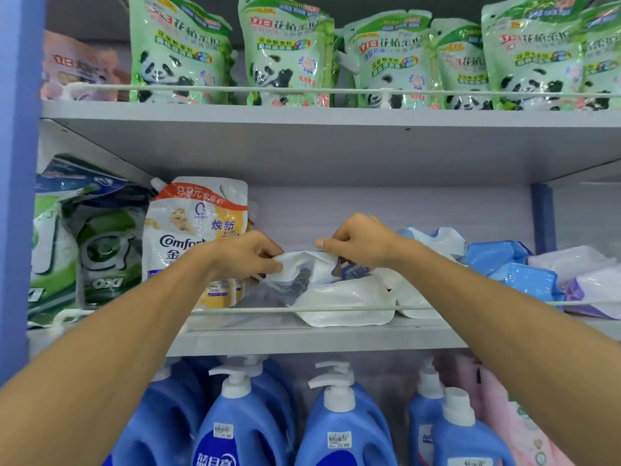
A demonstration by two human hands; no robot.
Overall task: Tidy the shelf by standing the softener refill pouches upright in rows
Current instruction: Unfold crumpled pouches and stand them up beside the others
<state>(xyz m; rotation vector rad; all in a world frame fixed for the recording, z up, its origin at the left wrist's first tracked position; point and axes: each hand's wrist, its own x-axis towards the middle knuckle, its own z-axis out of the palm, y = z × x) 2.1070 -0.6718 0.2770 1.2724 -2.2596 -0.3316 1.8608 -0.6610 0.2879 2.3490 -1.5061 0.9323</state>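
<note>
A grey metal shelf (302, 341) spans the view at chest height, with a second shelf board (302, 142) above it and a blue upright post (20, 196) at the left edge. Below, big blue pump bottles (342, 428) stand in a row. On the upper board, green panda pouches (285, 52) stand upright behind a thin rail. On the middle shelf, right of centre, a heap of blue and white refill pouches (517, 277) lies flat and overlapping, partly over the wire rail (470, 306). At the left end, green OXI pouches (107, 250) lean against each other, and beside them a white and orange Comfort pouch (195, 223) stands upright. Between that pouch and the heap, a crumpled white softener pouch (302, 267) is lifted at its top edge, resting on another flat white pouch (342, 301). The left hand (245, 257) pinches its left corner, fingers (274, 264) clamped on the film. The right hand (359, 240) grips its upper right edge with curled fingers, thumb pointing left.
</note>
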